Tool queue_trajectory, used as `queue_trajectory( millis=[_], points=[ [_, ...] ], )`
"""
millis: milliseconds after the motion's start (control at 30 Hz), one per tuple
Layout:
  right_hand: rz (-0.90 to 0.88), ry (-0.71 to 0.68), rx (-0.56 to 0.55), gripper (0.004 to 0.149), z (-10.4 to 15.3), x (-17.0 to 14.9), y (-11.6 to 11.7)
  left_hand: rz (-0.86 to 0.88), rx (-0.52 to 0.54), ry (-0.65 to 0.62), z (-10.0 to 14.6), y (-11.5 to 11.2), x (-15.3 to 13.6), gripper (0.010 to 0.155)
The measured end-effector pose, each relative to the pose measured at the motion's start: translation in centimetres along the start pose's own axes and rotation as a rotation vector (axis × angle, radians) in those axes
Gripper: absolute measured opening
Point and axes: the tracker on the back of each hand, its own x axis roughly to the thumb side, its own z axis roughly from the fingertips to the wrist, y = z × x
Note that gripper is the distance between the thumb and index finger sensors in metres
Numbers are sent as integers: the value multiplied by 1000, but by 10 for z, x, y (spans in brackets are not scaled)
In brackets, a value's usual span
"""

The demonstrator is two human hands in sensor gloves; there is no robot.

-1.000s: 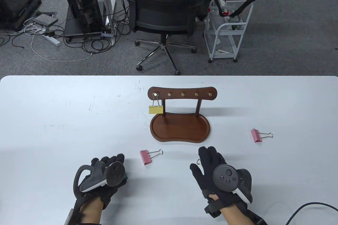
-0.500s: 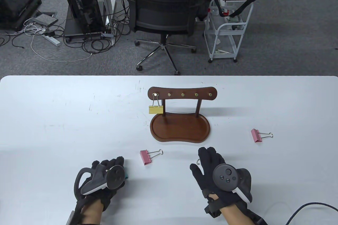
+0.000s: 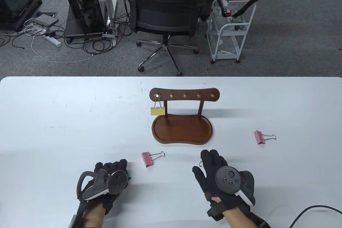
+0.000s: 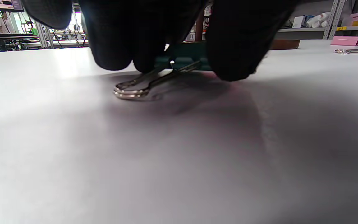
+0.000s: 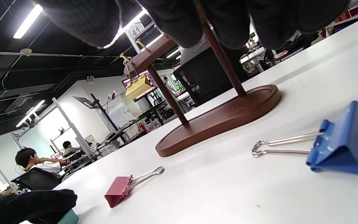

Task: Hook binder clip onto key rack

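The brown wooden key rack (image 3: pixel 184 95) stands mid-table on its tray base (image 3: pixel 181 131). A yellow binder clip (image 3: pixel 157 111) hangs from the leftmost peg. At the near left my left hand (image 3: pixel 117 170) curls over a teal binder clip (image 4: pixel 182 54). Its fingers (image 4: pixel 235 46) pinch the clip's body, and the wire handles (image 4: pixel 135 90) lie on the table. My right hand (image 3: pixel 211 163) rests flat with straight fingers over a blue binder clip (image 5: pixel 340 146), which lies loose beneath it.
A pink clip (image 3: pixel 147 159) lies between my hands, in front of the rack. Another pink clip (image 3: pixel 259 137) lies to the right of the base. An office chair (image 3: pixel 165 6) and a white cart (image 3: pixel 229 30) stand beyond the table's far edge.
My left hand has shifted slightly right and toward the near edge over the teal clip. The right hand and the other clips have not moved.
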Motion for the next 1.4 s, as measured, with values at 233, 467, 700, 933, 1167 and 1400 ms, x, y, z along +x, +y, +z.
queue_trajectory(
  millis=[233, 467, 700, 933, 1167, 1400],
  points=[
    [-2, 11, 14, 79, -1, -4, 2, 45, 29, -4, -1, 5, 8, 81],
    [-12, 39, 18, 79, -3, -10, 2, 72, 63, -51, -7, 16, 26, 80],
    [-39, 75, 14, 79, -5, -18, 1, 90, 120, -105, -15, 36, 55, 78],
    [-66, 98, 2, 79, -6, -26, -4, 107, 186, -167, -28, 64, 93, 76],
    [-87, 99, -16, 78, -5, -30, -9, 183, 241, -209, -39, 78, 122, 76],
    [-114, 59, -23, 80, -3, -30, -13, 224, 273, -241, -35, 78, 135, 78]
  ],
)
